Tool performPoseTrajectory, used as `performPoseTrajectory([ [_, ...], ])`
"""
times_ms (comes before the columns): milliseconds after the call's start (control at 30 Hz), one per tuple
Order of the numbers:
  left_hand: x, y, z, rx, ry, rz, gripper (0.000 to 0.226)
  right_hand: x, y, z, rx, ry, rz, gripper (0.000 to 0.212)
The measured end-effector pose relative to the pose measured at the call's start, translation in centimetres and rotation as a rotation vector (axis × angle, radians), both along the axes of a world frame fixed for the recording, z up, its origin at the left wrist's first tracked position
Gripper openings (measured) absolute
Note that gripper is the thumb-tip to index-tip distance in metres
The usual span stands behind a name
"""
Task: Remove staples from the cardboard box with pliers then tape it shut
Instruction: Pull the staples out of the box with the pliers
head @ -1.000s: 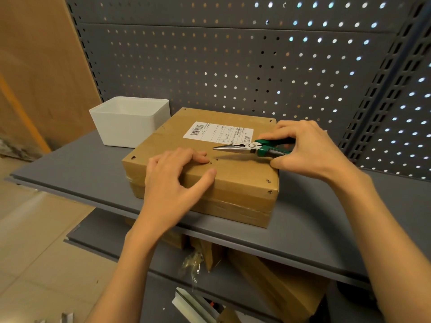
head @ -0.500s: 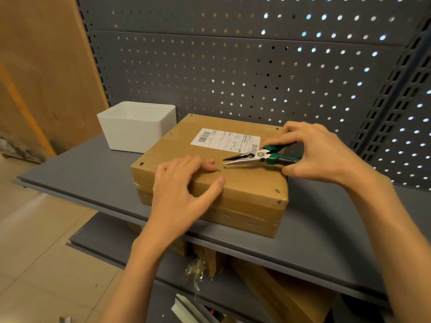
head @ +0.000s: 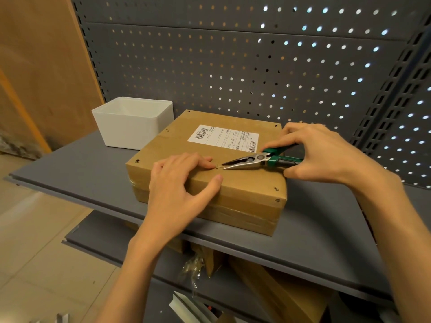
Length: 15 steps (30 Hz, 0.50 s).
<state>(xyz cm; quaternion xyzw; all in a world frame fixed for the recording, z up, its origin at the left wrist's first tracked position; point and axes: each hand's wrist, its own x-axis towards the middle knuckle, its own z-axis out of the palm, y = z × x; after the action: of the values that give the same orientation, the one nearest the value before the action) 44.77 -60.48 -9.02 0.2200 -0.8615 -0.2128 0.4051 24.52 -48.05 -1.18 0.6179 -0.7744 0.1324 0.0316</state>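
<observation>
A flat brown cardboard box (head: 247, 183) with a white shipping label (head: 224, 137) lies on the grey shelf (head: 88, 178). My left hand (head: 179, 183) presses flat on the box's near top, fingers spread, thumb along the front edge. My right hand (head: 321, 155) grips the green-handled needle-nose pliers (head: 254, 160). The jaws stand slightly apart, their tips close to a small staple (head: 217, 168) just right of my left fingertips. More staples sit at the box's corners, such as one (head: 276, 189) at the near right.
A white square bin (head: 134, 122) stands on the shelf left of the box. A grey pegboard (head: 233, 66) closes the back, and a slotted upright (head: 391, 94) rises at the right. Cardboard pieces and clear plastic wrap (head: 193, 266) lie on the lower shelf.
The pliers have swung down and left toward the staple by my left fingertips, and their jaws have parted slightly. My left hand stays pressed on the box.
</observation>
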Motion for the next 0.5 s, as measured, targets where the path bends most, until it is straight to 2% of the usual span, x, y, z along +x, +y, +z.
performPoseTrajectory([
  [233,-0.02,0.03,-0.05,0.001,-0.002,0.005,0.032,0.50,0.12,0.97,0.059,0.091,-0.015,0.048],
  [500,-0.05,0.09,-0.05,-0.001,0.006,0.011,0.031,0.66,0.29,1.04,0.075,0.034,-0.020,0.044],
])
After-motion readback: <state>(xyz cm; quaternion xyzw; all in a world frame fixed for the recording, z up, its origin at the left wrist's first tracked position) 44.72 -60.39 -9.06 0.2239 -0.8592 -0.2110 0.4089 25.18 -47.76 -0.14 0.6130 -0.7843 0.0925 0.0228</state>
